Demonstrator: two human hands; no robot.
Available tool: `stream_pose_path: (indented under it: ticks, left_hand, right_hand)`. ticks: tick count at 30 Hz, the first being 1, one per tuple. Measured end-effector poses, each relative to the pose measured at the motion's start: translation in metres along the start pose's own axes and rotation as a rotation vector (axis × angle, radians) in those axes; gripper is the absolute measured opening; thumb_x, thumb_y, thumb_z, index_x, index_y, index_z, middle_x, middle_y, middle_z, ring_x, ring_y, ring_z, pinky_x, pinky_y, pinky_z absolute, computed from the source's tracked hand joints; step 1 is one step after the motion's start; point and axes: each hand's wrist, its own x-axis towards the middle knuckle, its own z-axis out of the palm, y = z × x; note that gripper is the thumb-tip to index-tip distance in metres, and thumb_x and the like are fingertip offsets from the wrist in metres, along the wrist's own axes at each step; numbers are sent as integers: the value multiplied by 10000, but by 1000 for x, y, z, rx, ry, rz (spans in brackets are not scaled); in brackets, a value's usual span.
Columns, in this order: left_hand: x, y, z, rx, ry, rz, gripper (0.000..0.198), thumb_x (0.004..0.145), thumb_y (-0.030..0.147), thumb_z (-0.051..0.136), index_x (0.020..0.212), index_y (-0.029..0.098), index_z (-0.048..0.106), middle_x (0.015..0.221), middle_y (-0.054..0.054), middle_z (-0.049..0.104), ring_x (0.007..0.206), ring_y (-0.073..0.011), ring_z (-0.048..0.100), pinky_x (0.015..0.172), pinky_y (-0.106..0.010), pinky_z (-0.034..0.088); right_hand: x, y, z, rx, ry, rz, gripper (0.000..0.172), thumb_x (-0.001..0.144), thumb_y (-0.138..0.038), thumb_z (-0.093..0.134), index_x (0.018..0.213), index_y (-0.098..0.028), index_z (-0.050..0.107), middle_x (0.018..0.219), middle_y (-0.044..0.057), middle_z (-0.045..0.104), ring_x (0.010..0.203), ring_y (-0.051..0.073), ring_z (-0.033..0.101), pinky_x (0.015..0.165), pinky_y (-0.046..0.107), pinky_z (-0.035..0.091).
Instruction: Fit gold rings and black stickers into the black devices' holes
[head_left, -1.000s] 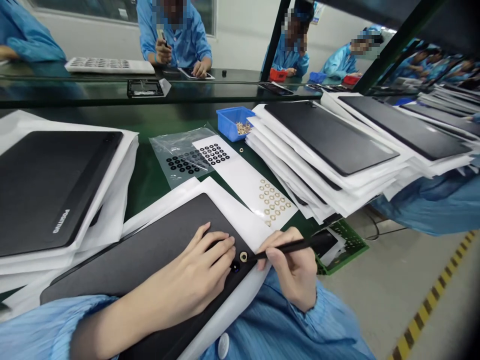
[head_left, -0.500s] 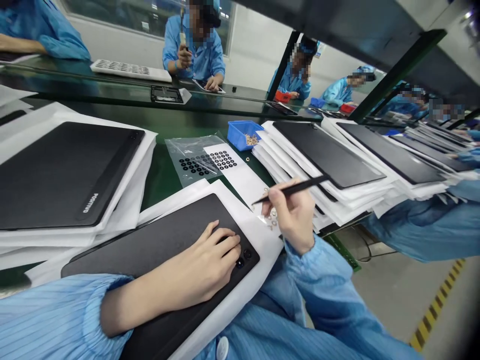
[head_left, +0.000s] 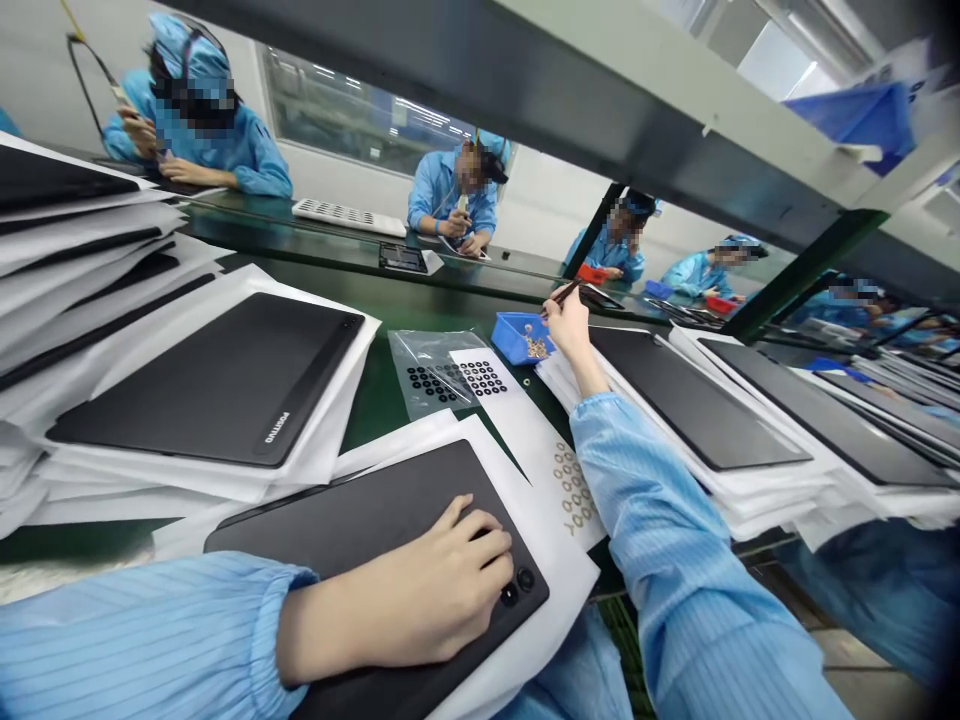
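Pinning dark tablet back (head_left: 360, 520) on white sheet (head_left: 559, 605), close in, with left hand (head_left: 442, 590) flat, fingers loosely spread by the two lens holes (head_left: 517, 587). Past that, on green surface (head_left: 373, 408): gold ring sheet (head_left: 574, 490), then black ring sheet (head_left: 480, 377). Further out, pinching thin dark stick (head_left: 564, 293) in right hand (head_left: 568, 325), just above blue bin (head_left: 514, 338).

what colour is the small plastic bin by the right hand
Blue; the small plastic bin beside the right hand shows best in the head view.

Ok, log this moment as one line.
left hand: flat on dark tablet | right hand: holding black stylus, at blue bin
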Motion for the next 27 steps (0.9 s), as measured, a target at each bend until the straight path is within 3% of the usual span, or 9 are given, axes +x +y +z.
stream_pose_path:
  ticks: [3, 6, 8, 13, 18, 23, 27]
  left_hand:
    - [1, -2, -1, -1, 7, 16, 234, 937, 175, 391, 1111, 142, 544, 1101, -78, 599, 1082, -230, 502, 1077, -473, 299]
    - [6, -18, -7, -11, 58, -13, 195, 930, 188, 412, 1019, 147, 581, 1085, -95, 604, 1092, -242, 484, 1018, -412, 353]
    - [10, -40, -15, -63, 152, -184, 159, 902, 179, 450, 955, 160, 598, 1051, -89, 602, 1072, -243, 480, 981, -384, 374]
    - [10, -109, -29, -124, 454, -819, 129, 821, 152, 519, 935, 152, 579, 989, -91, 548, 1012, -268, 492, 946, -444, 380]
    - [7, -145, -23, -247, 612, -1127, 266, 851, 202, 597, 1102, 128, 550, 1122, -97, 547, 1041, -244, 539, 922, -457, 435]
    - [16, -149, -25, -548, 750, -1225, 328, 919, 315, 548, 1203, 154, 525, 1192, -94, 554, 1009, -212, 584, 847, -413, 512]
    - [25, -145, -30, -804, 743, -1175, 306, 924, 325, 543, 1163, 135, 547, 1115, -88, 592, 933, -187, 614, 789, -373, 538]
  right_hand:
    - [-3, 0, -1, -13, -47, 20, 97, 898, -158, 379, 973, -179, 437, 738, 63, 625, 704, 217, 623, 751, 364, 476]
    - [-17, -13, 4, -24, -144, -4, 102, 926, -184, 336, 938, -191, 437, 683, 50, 616, 684, 210, 608, 732, 339, 456]
    - [-34, -26, 12, -26, -250, -58, 96, 911, -183, 378, 857, -201, 455, 673, 49, 617, 682, 206, 597, 718, 319, 437]
    - [-86, -52, 37, -16, -536, -222, 199, 789, -210, 613, 654, -198, 468, 669, 32, 620, 660, 175, 572, 649, 261, 389]
    - [-107, -45, 53, -19, -667, -237, 232, 831, -320, 619, 687, -158, 536, 646, 11, 597, 607, 137, 552, 620, 260, 413]
    - [-102, -38, 51, 26, -775, -240, 256, 892, -359, 574, 783, -128, 595, 743, -10, 601, 679, 124, 581, 685, 304, 489]
    - [-95, -36, 38, 125, -806, -230, 241, 878, -318, 580, 729, -131, 604, 667, -22, 599, 631, 120, 570, 637, 272, 457]
